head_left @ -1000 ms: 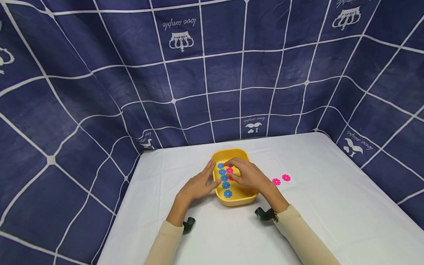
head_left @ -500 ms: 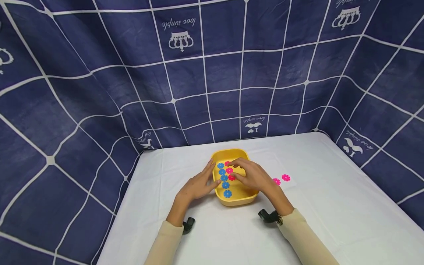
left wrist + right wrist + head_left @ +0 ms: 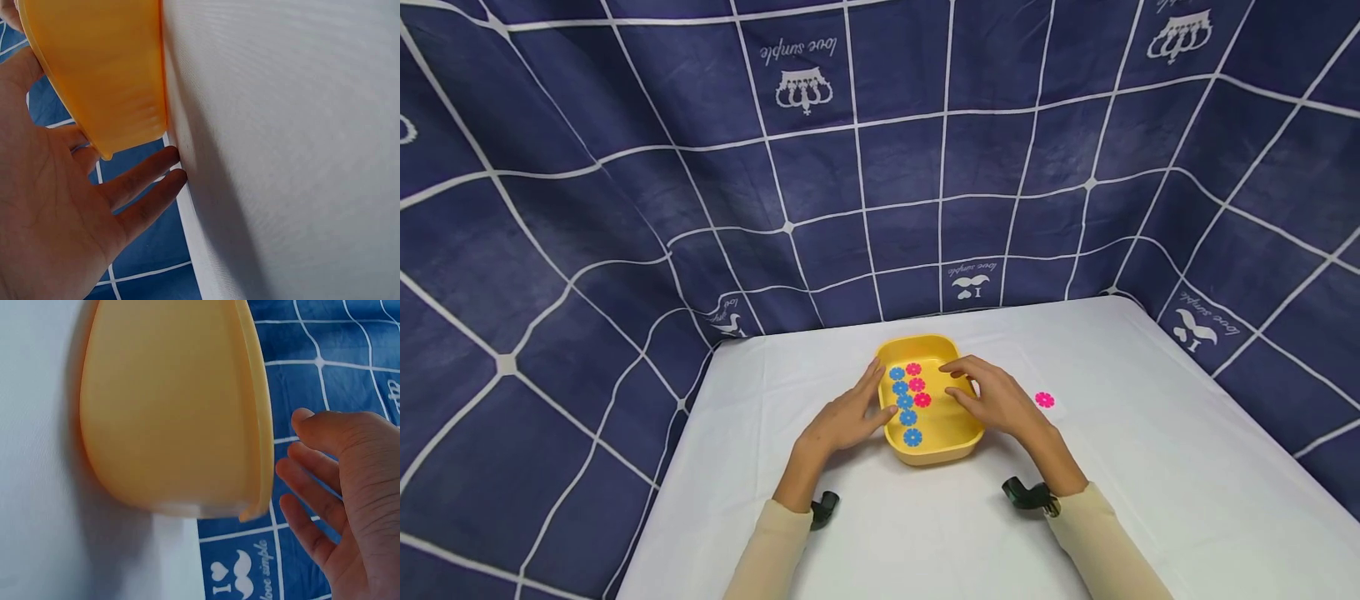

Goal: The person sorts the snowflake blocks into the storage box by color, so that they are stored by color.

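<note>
A yellow plastic tray (image 3: pixel 934 457) lies on the white-covered table. In it, several blue notched plastic discs (image 3: pixel 912 437) form a column along the left side. Three pink notched discs (image 3: pixel 917 385) sit in a second column beside the upper blue ones. My left hand (image 3: pixel 842 421) holds the tray's left rim, thumb over the inside; in the left wrist view two fingertips (image 3: pixel 170 154) reach down outside the wall to the table cloth. Over the right rim hovers my right hand (image 3: pixel 1000 400), fingers loosely bent and nothing between them; the right wrist view shows it apart from the rim.
One loose pink disc (image 3: pixel 1044 400) lies on the table just right of my right forearm. A dark blue checked curtain (image 3: pixel 902 183) hangs behind the table and at both sides. Dark wrist-worn devices (image 3: pixel 1026 494) sit at both wrists.
My right hand has drawn back rightward from the pink discs, uncovering all three. Its forearm now hides one of the two loose pink discs. The left hand stays in place.
</note>
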Demonstrator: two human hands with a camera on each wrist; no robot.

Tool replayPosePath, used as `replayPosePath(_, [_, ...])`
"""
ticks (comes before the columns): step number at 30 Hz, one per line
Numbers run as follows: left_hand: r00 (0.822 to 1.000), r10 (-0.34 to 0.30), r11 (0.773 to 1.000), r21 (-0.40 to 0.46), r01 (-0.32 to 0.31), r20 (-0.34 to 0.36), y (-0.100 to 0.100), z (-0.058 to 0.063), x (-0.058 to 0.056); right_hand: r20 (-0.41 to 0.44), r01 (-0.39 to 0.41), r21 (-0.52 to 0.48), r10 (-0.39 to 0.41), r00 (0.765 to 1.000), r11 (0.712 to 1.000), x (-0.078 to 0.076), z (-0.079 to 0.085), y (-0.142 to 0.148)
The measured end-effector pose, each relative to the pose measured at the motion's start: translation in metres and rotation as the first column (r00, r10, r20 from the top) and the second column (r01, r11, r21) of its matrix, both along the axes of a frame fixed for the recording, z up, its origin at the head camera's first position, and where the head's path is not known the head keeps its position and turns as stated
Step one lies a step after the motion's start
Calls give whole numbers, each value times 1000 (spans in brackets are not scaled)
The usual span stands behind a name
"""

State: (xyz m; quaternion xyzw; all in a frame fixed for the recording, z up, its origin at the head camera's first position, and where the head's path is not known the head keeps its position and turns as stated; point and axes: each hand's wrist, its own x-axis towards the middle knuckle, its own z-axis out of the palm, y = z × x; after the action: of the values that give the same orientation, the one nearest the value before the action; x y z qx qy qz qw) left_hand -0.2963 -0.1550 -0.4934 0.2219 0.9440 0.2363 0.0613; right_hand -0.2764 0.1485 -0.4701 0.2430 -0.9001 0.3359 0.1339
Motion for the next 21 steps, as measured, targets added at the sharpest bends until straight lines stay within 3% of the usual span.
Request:
replayPosePath(12, [1000,2,1000,8,-2,5,1,-2,-1,-36,51,-8,-52,998,999,4,-2,24])
replayPosePath(21, [1000,5,1000,5,-5,6,1,-1,-1,20,126,8,-126,992,992,11,-3,42])
